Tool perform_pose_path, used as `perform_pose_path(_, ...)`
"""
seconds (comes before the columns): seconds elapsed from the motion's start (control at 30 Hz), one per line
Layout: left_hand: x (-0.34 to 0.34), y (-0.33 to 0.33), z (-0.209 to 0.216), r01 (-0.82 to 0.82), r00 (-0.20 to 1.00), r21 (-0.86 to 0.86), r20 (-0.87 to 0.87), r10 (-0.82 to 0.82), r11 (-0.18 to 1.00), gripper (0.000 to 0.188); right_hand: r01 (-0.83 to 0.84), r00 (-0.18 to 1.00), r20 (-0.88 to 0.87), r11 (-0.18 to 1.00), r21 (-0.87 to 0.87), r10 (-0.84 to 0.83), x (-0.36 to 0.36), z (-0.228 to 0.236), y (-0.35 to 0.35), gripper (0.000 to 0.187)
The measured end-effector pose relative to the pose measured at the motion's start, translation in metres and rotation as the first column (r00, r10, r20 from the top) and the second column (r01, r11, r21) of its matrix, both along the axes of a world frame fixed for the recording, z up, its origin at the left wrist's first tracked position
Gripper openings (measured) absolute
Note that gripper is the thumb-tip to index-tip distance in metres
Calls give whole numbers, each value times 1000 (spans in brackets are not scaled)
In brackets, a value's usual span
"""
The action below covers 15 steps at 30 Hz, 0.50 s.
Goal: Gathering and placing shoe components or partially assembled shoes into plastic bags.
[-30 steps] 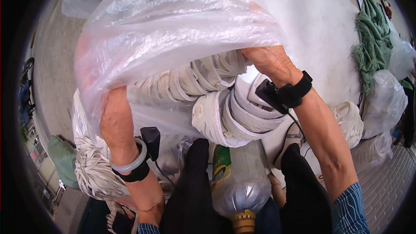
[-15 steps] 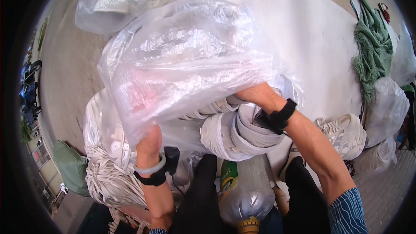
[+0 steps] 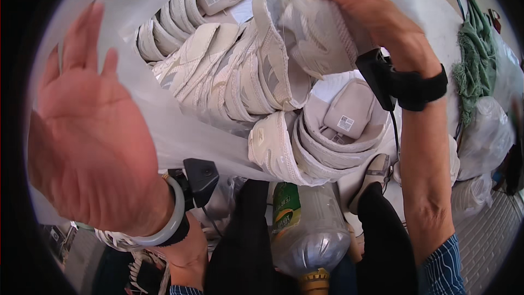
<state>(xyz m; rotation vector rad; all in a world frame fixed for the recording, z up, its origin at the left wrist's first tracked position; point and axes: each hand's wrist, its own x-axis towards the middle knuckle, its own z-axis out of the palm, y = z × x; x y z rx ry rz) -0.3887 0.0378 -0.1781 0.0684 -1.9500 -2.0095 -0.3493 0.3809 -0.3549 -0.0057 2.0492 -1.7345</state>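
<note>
My right hand (image 3: 371,19) reaches to the top centre, its fingers closed on a pale beige shoe upper (image 3: 322,38), slightly blurred. Below it, a row of nested shoe uppers (image 3: 224,84) lies on a translucent plastic bag (image 3: 180,123). Another nested bundle of uppers (image 3: 278,147) is nearer me; a light insole (image 3: 349,109) with a small white label shows inside. Raised at the left, my left hand (image 3: 103,136) is open, palm up and fingers spread, in front of the plastic; nothing is in it.
A clear plastic bottle (image 3: 311,235) with a green label and yellow cap sits between my legs. Green frayed cloth (image 3: 472,60) and filled plastic bags (image 3: 486,131) stand at the right. Black boxes with cords (image 3: 202,177) are strapped to both wrists.
The plastic bag that covered both hands has come down and back, uncovering the rows of shoe uppers. My left hand has swung left and opened; my right has moved up onto an upper.
</note>
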Motion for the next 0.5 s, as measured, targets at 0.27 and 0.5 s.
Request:
perform_pose_path(0.27,9,-43,-26,224,949,-181,-182,-256,958,56,-8,996,-88,996,92,16,-15,43,-39,34)
perform_pose_path(0.5,-10,0,-28,205,953,-282,-160,-256,937,50,-20,989,-137,983,185,46,-95,46,-71,35)
